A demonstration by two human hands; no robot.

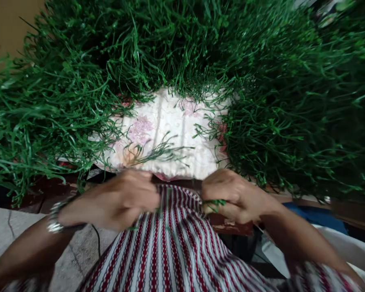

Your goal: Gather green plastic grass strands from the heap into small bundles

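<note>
My right hand (231, 195) is closed in a fist at the near edge of the cloth, with small green stem tips (215, 203) showing between its fingers. My left hand (129, 198), blurred by motion, is closed too; what its fingers hold is hidden, though a few green bits (132, 228) show just below it. A small bunch of thin green stems (164, 152) fans out over the cloth just beyond my left hand; whether that hand touches it I cannot tell. Beneath both is a white, flower-patterned cloth (170, 121).
Large heaps of thin green budded stems surround the cloth: left (48, 117), back (170, 44) and right (280, 117). Striped red and white clothing (170, 247) covers my lap. A white container (346, 247) stands low at the right, beside a brown wooden edge (234, 228).
</note>
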